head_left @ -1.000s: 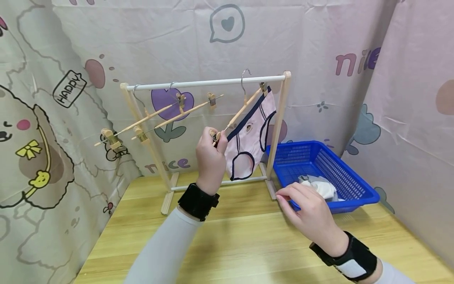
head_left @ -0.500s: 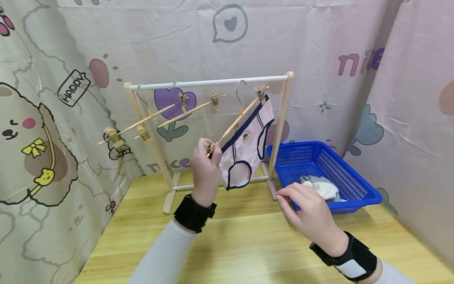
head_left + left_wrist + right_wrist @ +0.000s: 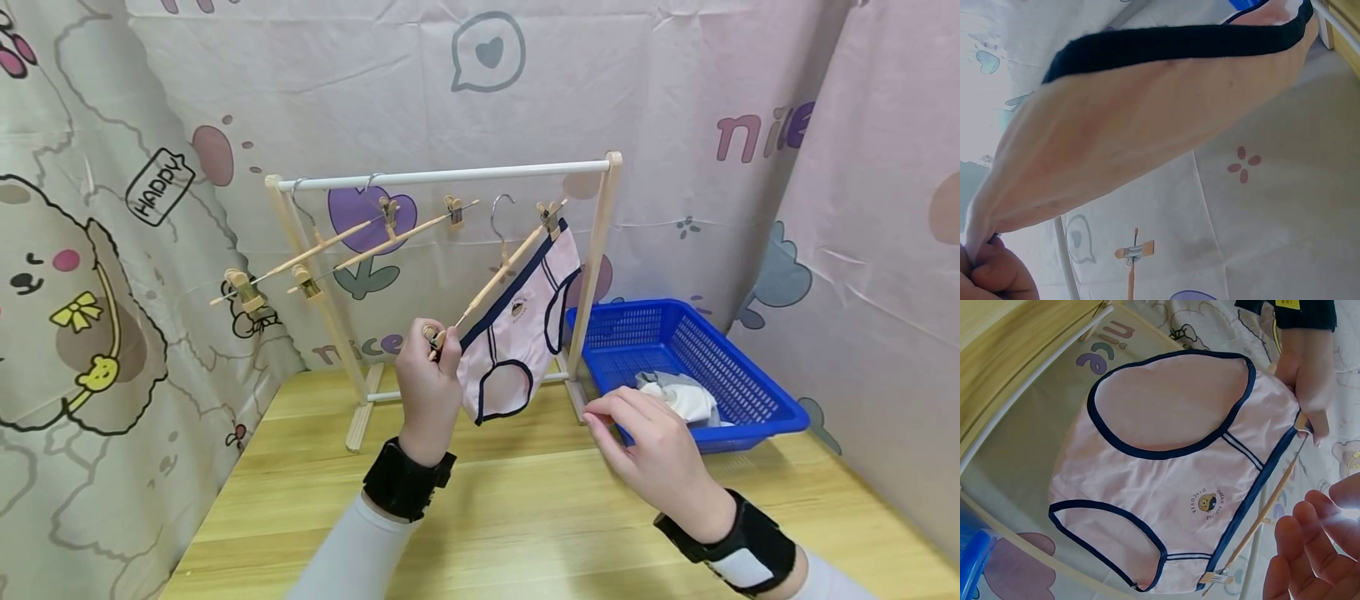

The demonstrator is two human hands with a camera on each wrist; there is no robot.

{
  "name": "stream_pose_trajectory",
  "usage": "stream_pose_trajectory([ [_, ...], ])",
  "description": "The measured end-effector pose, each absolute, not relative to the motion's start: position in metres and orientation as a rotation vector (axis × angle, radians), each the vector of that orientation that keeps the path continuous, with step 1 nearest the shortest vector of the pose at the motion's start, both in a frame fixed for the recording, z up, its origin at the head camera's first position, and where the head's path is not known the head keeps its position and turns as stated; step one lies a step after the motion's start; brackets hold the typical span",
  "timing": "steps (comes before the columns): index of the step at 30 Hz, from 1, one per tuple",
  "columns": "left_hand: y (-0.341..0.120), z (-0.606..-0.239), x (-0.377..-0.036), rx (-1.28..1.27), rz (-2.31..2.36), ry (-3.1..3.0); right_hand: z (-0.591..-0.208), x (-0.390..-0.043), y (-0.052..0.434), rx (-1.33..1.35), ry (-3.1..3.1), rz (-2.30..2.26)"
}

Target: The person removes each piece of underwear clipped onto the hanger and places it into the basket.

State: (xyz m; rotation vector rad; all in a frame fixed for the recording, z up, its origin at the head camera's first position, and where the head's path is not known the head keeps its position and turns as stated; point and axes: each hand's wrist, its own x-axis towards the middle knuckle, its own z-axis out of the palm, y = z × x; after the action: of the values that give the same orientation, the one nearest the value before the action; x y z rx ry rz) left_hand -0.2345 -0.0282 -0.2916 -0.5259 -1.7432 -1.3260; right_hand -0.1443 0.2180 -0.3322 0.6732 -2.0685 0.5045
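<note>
My left hand (image 3: 429, 379) grips the clip at the near end of a wooden clip hanger (image 3: 495, 279). Pink underpants (image 3: 517, 321) with navy trim hang slanted from that hanger, held at the far end by another clip (image 3: 549, 217). The hanger's metal hook (image 3: 501, 218) shows below the rack's white bar (image 3: 450, 175), apart from it. In the left wrist view, the cloth (image 3: 1129, 119) covers much of the picture. My right hand (image 3: 652, 446) holds nothing, its fingers loosely bent, beside the blue basket (image 3: 750, 387).
Two bare clip hangers (image 3: 322, 250) (image 3: 397, 237) hang at the left of the wooden rack (image 3: 592, 267). White and grey cloth (image 3: 682, 398) lies in the basket. All stand on a wooden table (image 3: 480, 517) before patterned curtains (image 3: 360, 92).
My left hand has drawn the hanger and underpants down and toward me, to the left. The hook has dropped from above the bar to below it. The right hand stays in place.
</note>
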Motion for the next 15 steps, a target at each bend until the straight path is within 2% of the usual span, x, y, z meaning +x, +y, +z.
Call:
stream_pose_trajectory([
  [15,-0.038,-0.306,-0.223,-0.473,-1.371,-1.733,-0.332,-0.146,0.215,0.696,-2.046,0.523],
])
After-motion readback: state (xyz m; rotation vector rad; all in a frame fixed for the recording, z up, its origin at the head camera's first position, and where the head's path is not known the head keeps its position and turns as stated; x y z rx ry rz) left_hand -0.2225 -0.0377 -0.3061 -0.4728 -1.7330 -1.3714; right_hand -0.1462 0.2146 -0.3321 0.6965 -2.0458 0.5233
